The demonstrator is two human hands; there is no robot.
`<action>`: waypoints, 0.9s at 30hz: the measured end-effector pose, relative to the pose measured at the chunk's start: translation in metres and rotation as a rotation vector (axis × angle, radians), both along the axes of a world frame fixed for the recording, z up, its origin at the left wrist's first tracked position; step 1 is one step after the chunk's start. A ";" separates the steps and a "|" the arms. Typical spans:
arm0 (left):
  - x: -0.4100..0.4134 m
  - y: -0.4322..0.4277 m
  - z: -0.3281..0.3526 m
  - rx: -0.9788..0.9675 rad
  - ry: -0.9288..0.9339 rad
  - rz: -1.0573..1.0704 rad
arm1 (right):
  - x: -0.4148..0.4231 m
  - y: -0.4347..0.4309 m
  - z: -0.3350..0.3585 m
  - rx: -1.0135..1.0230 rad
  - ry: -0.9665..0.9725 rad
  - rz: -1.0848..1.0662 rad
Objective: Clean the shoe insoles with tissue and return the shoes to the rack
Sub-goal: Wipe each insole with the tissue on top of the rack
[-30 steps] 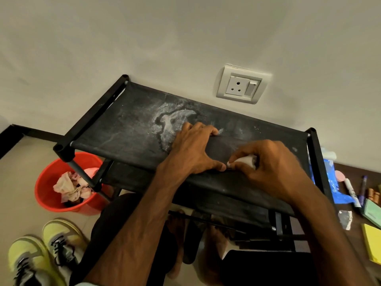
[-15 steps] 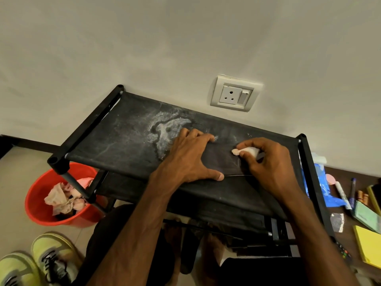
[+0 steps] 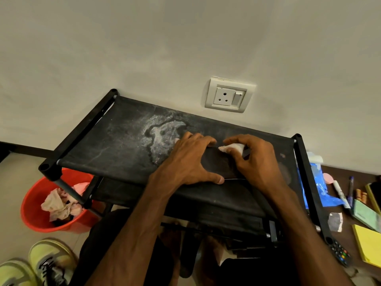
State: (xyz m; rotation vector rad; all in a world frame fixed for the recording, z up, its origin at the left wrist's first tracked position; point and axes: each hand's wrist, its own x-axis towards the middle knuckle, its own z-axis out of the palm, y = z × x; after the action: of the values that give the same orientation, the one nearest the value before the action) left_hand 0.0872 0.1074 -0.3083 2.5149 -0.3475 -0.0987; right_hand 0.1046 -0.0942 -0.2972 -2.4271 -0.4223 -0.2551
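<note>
A dark insole (image 3: 218, 165) lies flat on the dusty top shelf of the black shoe rack (image 3: 115, 149). My left hand (image 3: 189, 162) rests spread on the insole's left part, thumb along its near edge and fingertips at its far edge. My right hand (image 3: 255, 162) pinches a wad of white tissue (image 3: 232, 148) and presses it on the insole's far end, close to my left fingertips. A pair of yellow-green sneakers (image 3: 47, 263) stands on the floor at the bottom left.
A red bucket (image 3: 31, 213) with crumpled used tissues sits under the rack's left end. A wall socket (image 3: 228, 96) is above the rack. Right of the rack lie a blue plastic bag (image 3: 318, 184), pens, notepads (image 3: 369, 244) and a remote.
My right hand has slid the tissue from the insole's near edge up to its far end, toward my left fingertips. My left hand has stayed on the insole.
</note>
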 end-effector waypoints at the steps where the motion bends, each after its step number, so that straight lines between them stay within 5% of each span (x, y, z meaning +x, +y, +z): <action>1: -0.001 0.002 0.000 -0.006 0.008 -0.001 | 0.002 0.001 0.001 -0.018 0.021 0.011; 27: -0.005 0.016 0.005 0.010 0.051 0.021 | 0.008 0.020 0.018 -0.327 0.243 0.037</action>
State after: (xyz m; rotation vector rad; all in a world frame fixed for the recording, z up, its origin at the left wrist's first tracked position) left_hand 0.0818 0.1233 -0.3037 2.5207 -0.3007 -0.1564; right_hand 0.1130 -0.0738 -0.2794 -2.7221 -0.4253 0.1359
